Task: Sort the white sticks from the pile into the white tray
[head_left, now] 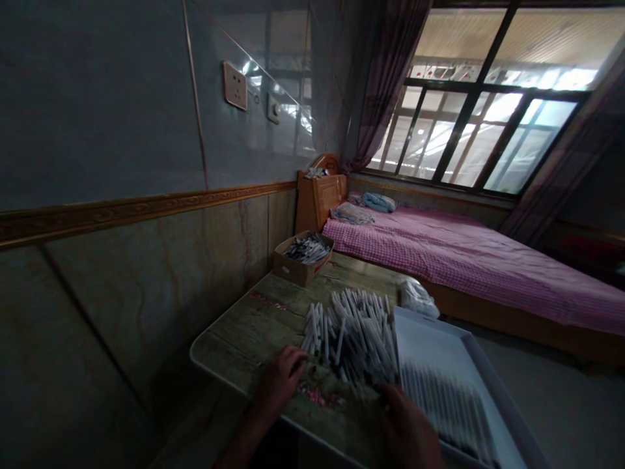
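Bare left hand (278, 381) and bare right hand (407, 433) at a loose heap of thin white tubes (351, 335)

The heap lies toward the near right of a folding table (219, 358) with a mottled wood-print top and rounded corners, its tubes crossing at all angles. The left hand rests at the heap's near left edge, fingers curled narrowly together with their tips against the tubes; whether they pinch any, I cannot tell. The right hand sits at the heap's near edge, dark and blurred, its fingers too unclear to say whether they are wide, narrow or holding something. Just beside it, a shallow white rectangular tray (424, 339) lies along the table's right edge, touching the heap and carrying neat parallel rows of white tubes (449, 407). At the far left corner, against a glossy grey tiled wall (122, 130), stands a brown cardboard box (293, 270) holding a bundle of grey-and-white sticks. A crumpled white plastic bag (417, 298) lies at the far right edge, with a bed in a pink checked sheet (439, 260) beyond
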### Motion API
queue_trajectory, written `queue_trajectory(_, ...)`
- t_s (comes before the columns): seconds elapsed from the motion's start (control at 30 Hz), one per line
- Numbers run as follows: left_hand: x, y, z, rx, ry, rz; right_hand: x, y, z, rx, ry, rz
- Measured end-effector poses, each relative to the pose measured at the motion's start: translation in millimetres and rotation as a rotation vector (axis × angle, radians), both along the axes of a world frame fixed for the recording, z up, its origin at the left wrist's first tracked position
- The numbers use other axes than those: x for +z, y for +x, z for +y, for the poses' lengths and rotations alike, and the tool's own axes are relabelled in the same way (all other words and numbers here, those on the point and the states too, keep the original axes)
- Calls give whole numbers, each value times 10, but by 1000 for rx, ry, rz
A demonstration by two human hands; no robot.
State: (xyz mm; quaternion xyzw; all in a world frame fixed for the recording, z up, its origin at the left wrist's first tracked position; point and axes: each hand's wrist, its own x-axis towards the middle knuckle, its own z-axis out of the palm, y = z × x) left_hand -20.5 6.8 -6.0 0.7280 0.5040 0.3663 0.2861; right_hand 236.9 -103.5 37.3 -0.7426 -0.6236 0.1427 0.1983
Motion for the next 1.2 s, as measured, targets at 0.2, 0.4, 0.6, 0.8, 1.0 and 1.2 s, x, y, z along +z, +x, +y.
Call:
queue_trajectory(0.2,-19,-3,-6,-13,-1,11,-31,-617,377,31,-41,-118)
queue_trajectory(0.4,-29,-13,-11,-41,-15,47,15,-745,557,18,-80,-182)
queue_trajectory(0.6,2,0,-47,-83,7,68,-62,-745,647,-37,-58,-211)
queue_trajectory(0.8,-20,11,-47,-89,29,77,58,-848,911,-68,-89,-325)
queue_trajectory(1.0,-70,6,-25,-70,26,58,20,-847,981,-32,-76,-351)
queue_trajectory(1.2,-41,9,-37,-60,25,32,30,-753,935,-48,-59,-295)
